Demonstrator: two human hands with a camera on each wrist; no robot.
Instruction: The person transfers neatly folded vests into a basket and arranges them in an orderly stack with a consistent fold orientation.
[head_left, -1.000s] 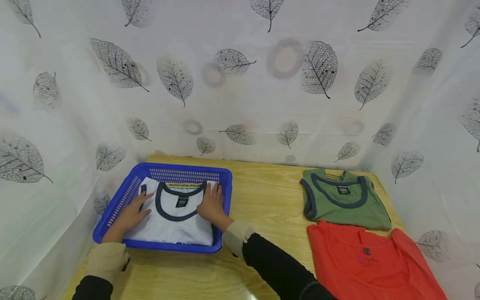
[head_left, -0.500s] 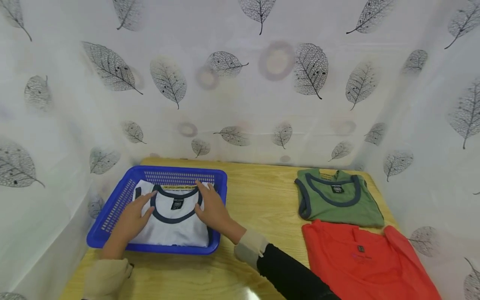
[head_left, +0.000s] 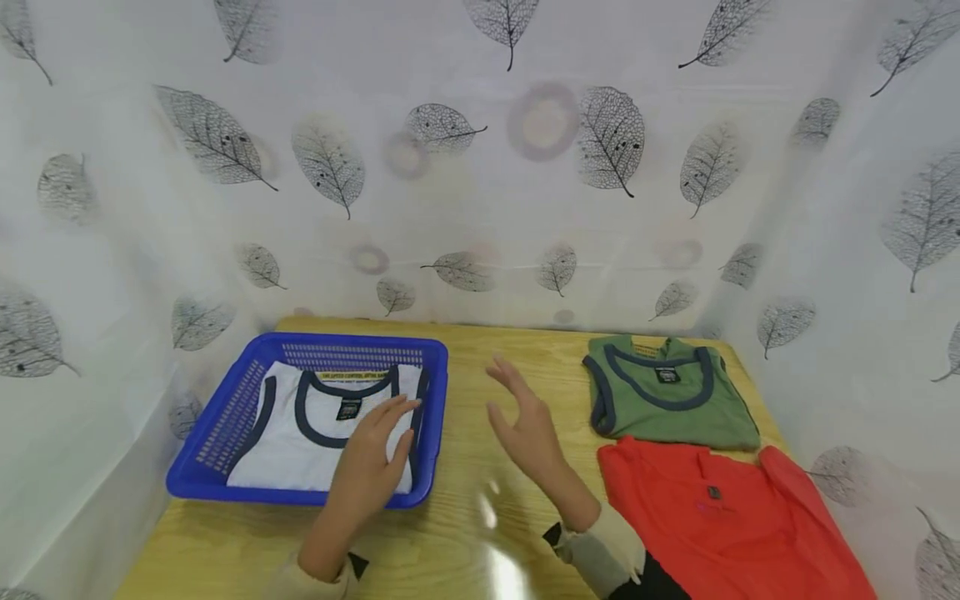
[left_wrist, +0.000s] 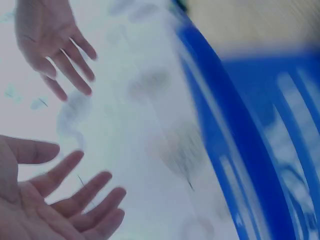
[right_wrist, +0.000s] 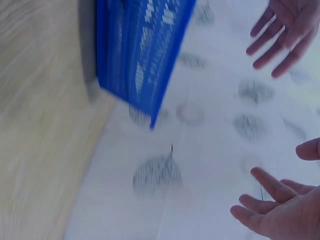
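Observation:
A folded white shirt (head_left: 285, 454) with dark navy trim lies inside the blue plastic basket (head_left: 176, 467) at the left of the table. Above the basket's front right part is my left hand (head_left: 371, 458), its fingers extended and holding nothing. My right hand (head_left: 528, 429) hovers over the table to the right of the basket, fingers spread, also holding nothing. Both wrist views show the two hands raised in the air, apart from each other, near the basket's blue side (right_wrist: 137, 60).
A folded green shirt (head_left: 671, 425) with navy trim lies at the table's back right. In front of it is a red shirt (head_left: 735, 533), spread toward the near edge. Wooden tabletop (head_left: 502, 350) shows between basket and shirts. A leaf-patterned white curtain (head_left: 465, 208) hangs behind and at both sides.
Both hands have lifted off the white shirt and moved to the right. The right hand is now outside the basket. The shirt lies in the basket with more of it uncovered.

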